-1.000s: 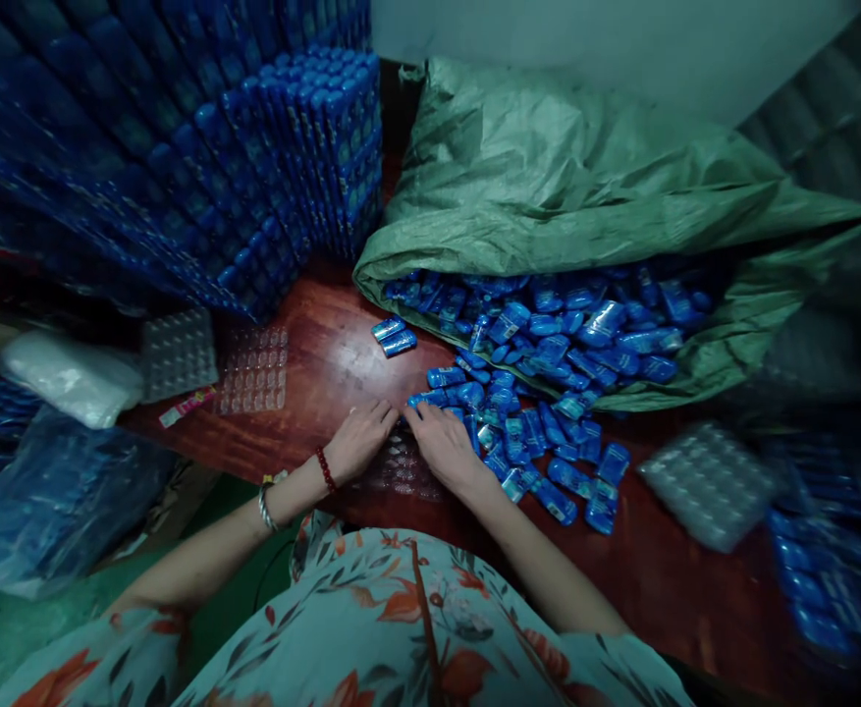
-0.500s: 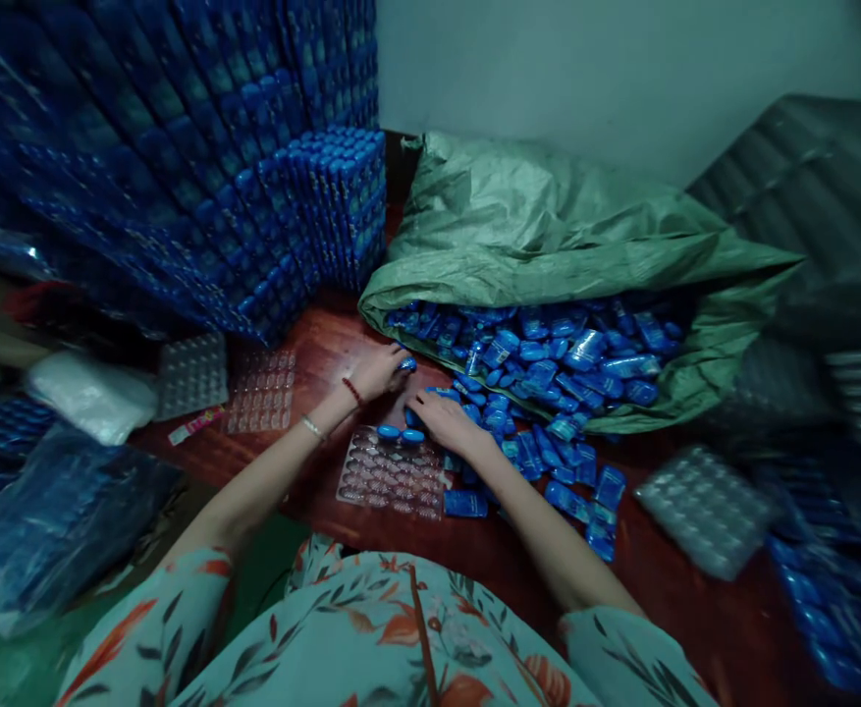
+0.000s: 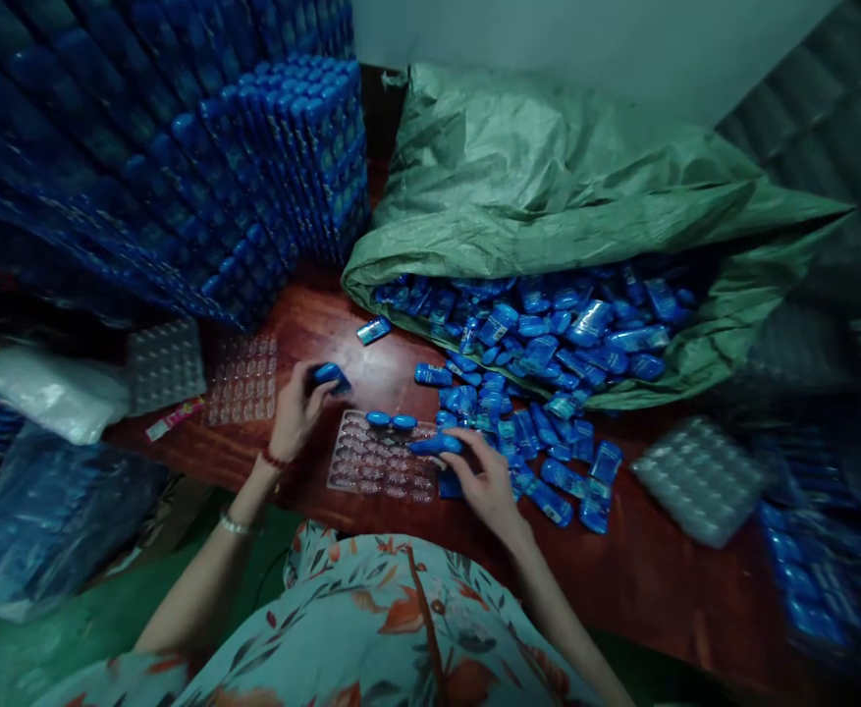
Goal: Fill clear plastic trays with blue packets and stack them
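Note:
A clear plastic blister tray (image 3: 382,466) lies on the red-brown table (image 3: 658,579) in front of me, with two small blue packets (image 3: 392,420) set in its far row. My left hand (image 3: 295,407) is closed around one blue packet (image 3: 329,375) just left of the tray. At the tray's right edge my right hand (image 3: 483,476) pinches another blue packet (image 3: 436,445). A loose heap of blue packets (image 3: 525,422) spreads to the right of my right hand.
A green woven sack (image 3: 548,177) lies open at the back, spilling blue packets. Tall stacks of filled blue trays (image 3: 253,177) rise at the left. Empty clear trays (image 3: 242,378) lie left of my hand, others (image 3: 699,476) at right. A white bag (image 3: 54,393) sits far left.
Both hands drew back from the far pile toward the tray, each with a blue packet. The left hand moved left, the right hand came to the tray's right edge. The view tilted down slightly.

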### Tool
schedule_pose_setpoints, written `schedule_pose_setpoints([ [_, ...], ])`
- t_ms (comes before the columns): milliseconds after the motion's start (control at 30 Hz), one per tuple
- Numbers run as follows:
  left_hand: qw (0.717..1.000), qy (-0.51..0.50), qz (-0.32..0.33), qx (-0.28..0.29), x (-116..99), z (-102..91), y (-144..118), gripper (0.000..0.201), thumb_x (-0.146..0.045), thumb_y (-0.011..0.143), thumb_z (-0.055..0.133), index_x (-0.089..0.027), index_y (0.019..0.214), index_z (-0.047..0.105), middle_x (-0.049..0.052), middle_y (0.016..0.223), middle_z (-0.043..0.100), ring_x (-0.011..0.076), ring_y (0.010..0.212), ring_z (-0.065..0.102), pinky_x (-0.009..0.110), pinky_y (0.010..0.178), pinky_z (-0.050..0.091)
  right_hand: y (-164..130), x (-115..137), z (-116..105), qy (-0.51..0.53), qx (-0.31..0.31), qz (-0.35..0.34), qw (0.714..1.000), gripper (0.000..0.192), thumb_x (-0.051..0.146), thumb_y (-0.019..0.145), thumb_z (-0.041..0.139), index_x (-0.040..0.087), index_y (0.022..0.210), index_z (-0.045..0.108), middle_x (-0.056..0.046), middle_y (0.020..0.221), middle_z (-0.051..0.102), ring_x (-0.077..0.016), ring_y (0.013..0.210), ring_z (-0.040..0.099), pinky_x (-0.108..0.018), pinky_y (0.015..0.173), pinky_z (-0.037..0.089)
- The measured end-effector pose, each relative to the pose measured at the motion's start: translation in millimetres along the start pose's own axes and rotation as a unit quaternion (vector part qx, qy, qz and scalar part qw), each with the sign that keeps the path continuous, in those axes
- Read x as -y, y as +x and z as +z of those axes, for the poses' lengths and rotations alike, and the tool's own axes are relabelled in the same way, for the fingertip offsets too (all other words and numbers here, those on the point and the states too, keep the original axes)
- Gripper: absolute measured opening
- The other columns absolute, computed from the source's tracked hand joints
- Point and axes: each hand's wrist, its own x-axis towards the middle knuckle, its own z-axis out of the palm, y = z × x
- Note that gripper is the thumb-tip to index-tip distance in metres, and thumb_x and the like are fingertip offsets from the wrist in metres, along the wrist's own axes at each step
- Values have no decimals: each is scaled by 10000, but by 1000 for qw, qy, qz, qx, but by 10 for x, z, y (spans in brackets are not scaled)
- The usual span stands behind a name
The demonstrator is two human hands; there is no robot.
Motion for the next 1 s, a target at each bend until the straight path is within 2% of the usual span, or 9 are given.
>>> schedule_pose_setpoints([
  [67,996,-37,-47,-70,-20,-99,-325,217,-316,804,590,-169,959,550,23,893,612,148,845,605,296,795,506,-48,20,178,-10,23,-33,999,216,247,904,446,224,1074,577,-46,1019,642,-168,973,595,-310,855,480],
  [133,992,-54,-63,-92,-76,-97,-592,201,-316,782,621,-168,907,567,20,859,615,150,825,605,297,777,511,-31,27,300,-54,51,-72,995,258,193,916,402,203,1113,568,-72,1060,627,-168,1024,575,-307,884,466],
  [267,998,-41,20,-47,-207,62,-837,133,-282,815,606,-186,908,598,33,861,635,162,827,596,322,771,507,82,68,323,-202,120,-137,962,336,80,885,388,162,1163,557,-106,1076,607,-194,1013,558,-315,855,456],
  [433,985,18,157,73,-275,183,-780,200,-150,892,464,-191,1042,589,78,957,640,172,931,566,328,803,494,242,275,216,-326,204,-171,907,325,69,880,400,150,1157,549,-100,988,606,-201,928,548,-311,798,429],
  [500,975,28,189,112,-273,191,-752,244,-129,904,417,-184,1082,575,98,993,627,176,974,556,326,813,499,293,369,211,-351,227,-183,890,302,74,883,402,148,1133,553,-97,960,601,-199,901,546,-314,791,420],
  [633,966,37,215,140,-261,196,-753,264,-126,910,400,-167,1124,549,113,996,611,165,948,565,303,794,514,348,485,277,-382,253,-208,864,252,79,875,409,134,1066,565,-93,907,589,-214,852,549,-337,753,423],
  [800,966,56,207,142,-246,226,-755,258,-151,918,381,-175,1099,563,107,976,616,173,930,584,326,791,521,365,467,315,-376,242,-200,872,271,92,884,402,136,1106,552,-104,941,588,-210,870,557,-341,775,423],
  [933,977,26,158,142,-219,244,-702,250,-149,913,375,-172,1062,574,81,913,602,151,858,596,277,739,524,378,367,286,-362,217,-188,887,317,101,902,381,166,1162,550,-99,976,595,-194,902,559,-316,802,415],
  [1000,977,29,159,140,-210,262,-692,260,-143,914,360,-168,1065,570,82,923,587,151,861,584,271,736,518,369,292,300,-354,199,-191,894,335,105,902,389,176,1190,545,-95,1005,599,-192,928,556,-304,813,413],
])
